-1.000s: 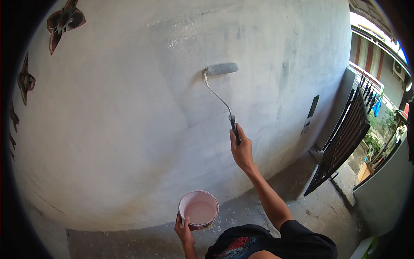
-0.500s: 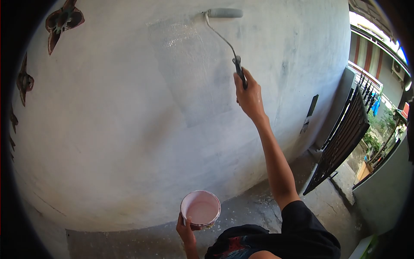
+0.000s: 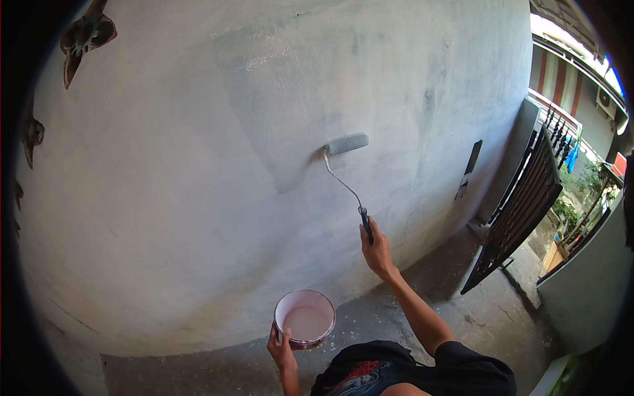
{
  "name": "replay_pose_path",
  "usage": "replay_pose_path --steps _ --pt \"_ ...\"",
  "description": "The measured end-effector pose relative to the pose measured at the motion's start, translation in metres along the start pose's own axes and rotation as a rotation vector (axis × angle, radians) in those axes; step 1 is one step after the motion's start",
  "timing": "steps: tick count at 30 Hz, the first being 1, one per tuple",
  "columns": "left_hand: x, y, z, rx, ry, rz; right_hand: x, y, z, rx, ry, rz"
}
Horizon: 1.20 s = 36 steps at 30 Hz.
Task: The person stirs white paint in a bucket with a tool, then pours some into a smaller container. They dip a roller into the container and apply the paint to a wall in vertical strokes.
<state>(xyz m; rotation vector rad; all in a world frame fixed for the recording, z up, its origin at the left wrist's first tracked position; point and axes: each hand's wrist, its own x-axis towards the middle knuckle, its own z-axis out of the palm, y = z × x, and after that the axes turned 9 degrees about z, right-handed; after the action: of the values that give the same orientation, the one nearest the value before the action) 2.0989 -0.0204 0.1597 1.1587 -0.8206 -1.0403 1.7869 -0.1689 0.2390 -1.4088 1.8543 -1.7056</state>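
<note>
My right hand [image 3: 377,249] is closed around the black handle of a paint roller [image 3: 347,143]. The roller's grey sleeve lies against the pale wall [image 3: 185,171], at about the middle of its height in view. A damp, greyer patch with a few shiny wet spots shows on the wall up and left of the roller. Low in front of me, my left hand [image 3: 282,348] grips a small paint bucket [image 3: 305,315] by its side, thumb near the rim. Its inside is pinkish white, with pale paint at the bottom.
A dark metal gate [image 3: 518,211] stands ajar on the right, with plants [image 3: 569,198] beyond it. Dark ornaments [image 3: 86,38] hang on the wall at the left. The concrete floor [image 3: 218,373] is speckled with paint drops.
My right hand has drawn the roller down the wall from near the top to mid-height. My left hand and the bucket have stayed almost in place.
</note>
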Motion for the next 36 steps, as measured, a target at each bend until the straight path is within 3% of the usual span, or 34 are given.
replay_pose_path --steps 7,11,16,18,20,24,29,36 --pt "-0.006 0.000 0.005 0.055 0.044 0.056 0.079 -0.078 -0.022 0.095 0.013 -0.019" --pt "-0.007 -0.004 0.001 0.016 0.010 0.039 0.140 -0.137 -0.043 0.047 0.142 -0.242" --pt "-0.011 -0.001 0.003 0.026 -0.013 0.006 0.151 -0.169 -0.054 0.062 0.098 -0.173" --pt "-0.012 -0.001 0.008 0.060 0.005 0.057 0.142 -0.155 -0.048 0.077 0.071 -0.133" --pt "-0.011 -0.005 0.010 0.049 0.028 0.067 0.127 -0.115 -0.033 0.026 0.134 -0.222" --pt "-0.014 0.004 0.016 0.080 0.032 0.035 0.070 -0.053 -0.017 0.001 0.013 -0.037" --pt "-0.013 0.002 0.019 0.060 0.024 0.030 0.001 0.038 0.005 -0.006 -0.024 0.004" --pt "-0.015 0.007 0.021 0.049 0.016 0.029 -0.045 0.080 0.009 -0.019 -0.110 0.131"
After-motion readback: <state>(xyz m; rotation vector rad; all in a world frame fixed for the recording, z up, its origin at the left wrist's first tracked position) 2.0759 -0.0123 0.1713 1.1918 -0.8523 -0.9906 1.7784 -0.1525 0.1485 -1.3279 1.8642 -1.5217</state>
